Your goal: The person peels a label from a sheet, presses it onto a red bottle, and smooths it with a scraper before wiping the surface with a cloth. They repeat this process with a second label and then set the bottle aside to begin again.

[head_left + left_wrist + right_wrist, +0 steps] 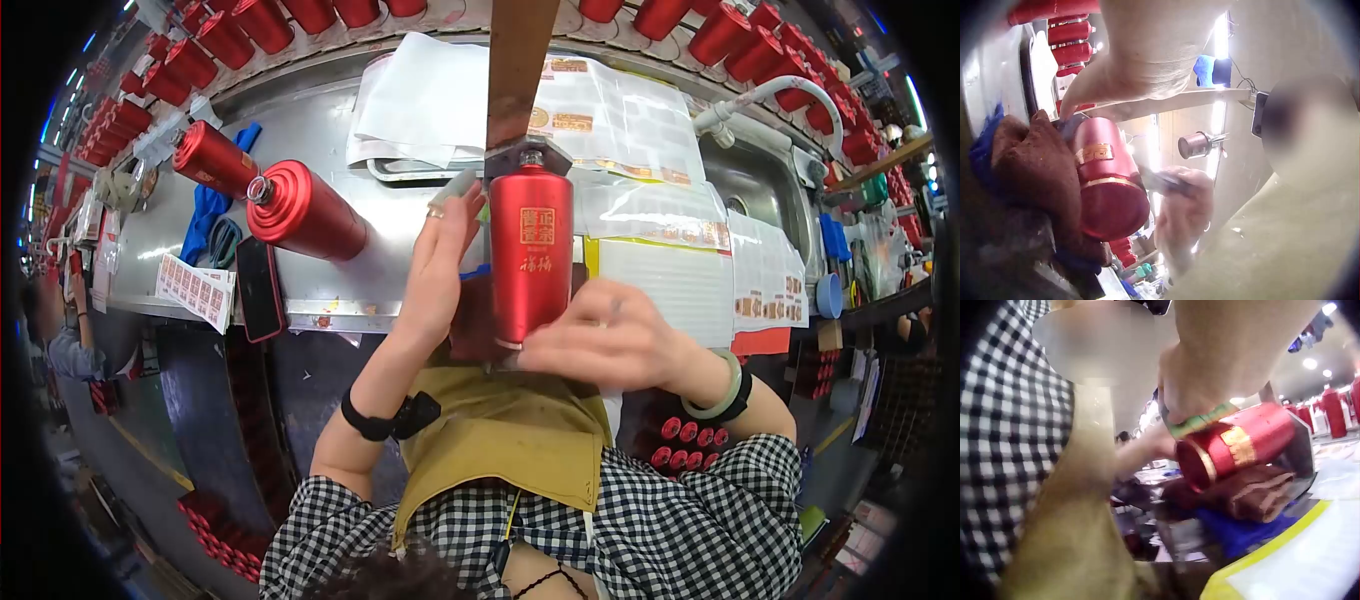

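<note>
A red bottle (532,255) with gold lettering lies on a brown cloth (1263,490), its neck toward a dark bracket (555,158) at the foot of a wooden post. My left hand (445,255) is beside the bottle's left side, fingers extended toward the neck end, with a pale finger cover on one finger. Near the bottle's base, my right hand (610,340) has its fingers bent over the right side. It pinches a flat green strip (1204,422), which looks dark in the left wrist view and overlaps the bottle's side in the right wrist view.
Two more red bottles (305,210) lie to the left, near a phone (260,290) and a sticker sheet (196,290). White sheets (425,100) and printed label sheets (620,115) cover the back and right. A sink (750,175) with a faucet is far right.
</note>
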A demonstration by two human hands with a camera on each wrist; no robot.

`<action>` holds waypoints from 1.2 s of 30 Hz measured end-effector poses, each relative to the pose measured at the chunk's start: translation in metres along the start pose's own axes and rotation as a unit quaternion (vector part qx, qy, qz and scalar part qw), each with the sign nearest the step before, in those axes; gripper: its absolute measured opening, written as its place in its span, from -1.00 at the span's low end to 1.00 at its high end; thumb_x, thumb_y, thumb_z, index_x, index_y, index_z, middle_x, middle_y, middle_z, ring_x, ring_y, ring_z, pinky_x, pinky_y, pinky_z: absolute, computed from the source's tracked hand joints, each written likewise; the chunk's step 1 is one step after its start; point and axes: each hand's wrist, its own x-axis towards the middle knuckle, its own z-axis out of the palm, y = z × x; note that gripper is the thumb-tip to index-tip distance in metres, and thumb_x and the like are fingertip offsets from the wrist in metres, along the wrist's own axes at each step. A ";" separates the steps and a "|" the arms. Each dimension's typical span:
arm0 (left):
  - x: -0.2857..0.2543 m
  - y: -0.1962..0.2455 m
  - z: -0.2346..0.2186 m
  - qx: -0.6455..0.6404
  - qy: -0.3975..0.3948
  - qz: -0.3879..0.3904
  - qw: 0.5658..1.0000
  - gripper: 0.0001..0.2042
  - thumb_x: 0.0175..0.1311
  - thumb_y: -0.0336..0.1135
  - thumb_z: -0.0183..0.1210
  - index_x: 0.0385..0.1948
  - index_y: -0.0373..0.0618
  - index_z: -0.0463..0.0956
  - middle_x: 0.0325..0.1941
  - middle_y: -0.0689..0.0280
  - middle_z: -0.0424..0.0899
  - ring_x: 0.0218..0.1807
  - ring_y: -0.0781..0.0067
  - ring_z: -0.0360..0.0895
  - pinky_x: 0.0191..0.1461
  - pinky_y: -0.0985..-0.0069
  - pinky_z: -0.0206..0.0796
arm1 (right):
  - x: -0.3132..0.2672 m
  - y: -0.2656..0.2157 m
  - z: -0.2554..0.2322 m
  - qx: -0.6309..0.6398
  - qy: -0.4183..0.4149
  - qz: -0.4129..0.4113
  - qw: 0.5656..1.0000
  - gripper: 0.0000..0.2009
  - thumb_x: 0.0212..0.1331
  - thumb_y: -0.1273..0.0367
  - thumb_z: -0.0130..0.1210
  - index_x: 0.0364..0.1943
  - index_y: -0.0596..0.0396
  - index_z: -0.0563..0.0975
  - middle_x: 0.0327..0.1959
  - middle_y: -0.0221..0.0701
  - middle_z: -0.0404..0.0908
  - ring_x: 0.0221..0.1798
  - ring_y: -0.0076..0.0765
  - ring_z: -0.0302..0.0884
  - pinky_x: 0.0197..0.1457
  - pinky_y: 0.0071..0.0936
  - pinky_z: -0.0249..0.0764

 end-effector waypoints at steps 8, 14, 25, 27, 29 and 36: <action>0.031 -0.003 0.011 0.119 -0.040 0.073 0.989 -0.49 0.41 -0.28 0.34 0.31 -0.29 0.46 0.18 0.17 0.64 0.16 0.45 0.60 0.29 0.42 0.45 | -0.005 0.022 -0.014 -0.091 0.196 0.209 0.954 -0.71 0.03 0.76 0.28 -0.15 0.25 0.64 -0.21 -0.28 0.74 -0.17 -0.17 0.66 -0.12 -0.35 0.59; 0.033 -0.002 0.013 0.116 -0.015 0.077 0.990 -0.55 0.34 -0.29 0.40 0.20 -0.29 0.56 0.11 0.18 0.69 0.11 0.47 0.63 0.21 0.42 0.53 | -0.008 0.037 -0.011 -0.100 0.186 0.211 0.954 -0.71 0.01 0.74 0.30 -0.19 0.15 0.67 -0.18 -0.35 0.79 -0.13 -0.19 0.67 -0.04 -0.35 0.59; 0.032 -0.004 0.015 0.050 -0.027 0.072 0.996 -0.62 0.46 -0.33 0.28 0.23 -0.27 0.55 0.11 0.23 0.70 0.10 0.51 0.62 0.22 0.47 0.50 | -0.008 0.023 0.000 -0.036 0.043 0.133 0.990 -0.73 -0.05 0.57 0.34 -0.20 0.01 0.73 -0.21 -0.47 0.79 -0.28 -0.28 0.54 -0.17 -0.32 0.48; 0.036 -0.005 0.008 -0.001 -0.044 0.043 0.998 -0.62 0.52 -0.30 0.21 0.26 -0.29 0.53 0.13 0.23 0.69 0.13 0.53 0.60 0.26 0.50 0.46 | 0.008 0.055 0.002 -0.094 0.123 0.185 0.970 -0.72 -0.03 0.52 0.37 -0.15 0.06 0.72 -0.24 -0.40 0.77 -0.30 -0.26 0.54 -0.22 -0.33 0.46; 0.032 -0.006 0.002 0.003 -0.044 0.031 0.999 -0.59 0.61 -0.20 0.08 0.30 -0.33 0.49 0.21 0.16 0.66 0.23 0.45 0.57 0.38 0.43 0.37 | 0.022 0.080 -0.016 -0.204 0.107 0.143 0.962 -0.73 0.02 0.48 0.36 -0.13 0.10 0.70 -0.25 -0.34 0.75 -0.30 -0.23 0.55 -0.24 -0.31 0.45; 0.017 0.008 -0.015 0.031 0.031 0.027 0.999 -0.37 0.70 0.06 -0.28 0.42 -0.43 0.25 0.45 -0.04 0.46 0.51 0.14 0.37 0.59 0.25 0.15 | 0.038 0.012 0.018 -0.140 -0.082 0.028 0.986 -0.70 -0.03 0.33 0.33 -0.14 -0.01 0.66 -0.31 -0.46 0.65 -0.32 -0.34 0.51 -0.21 -0.37 0.53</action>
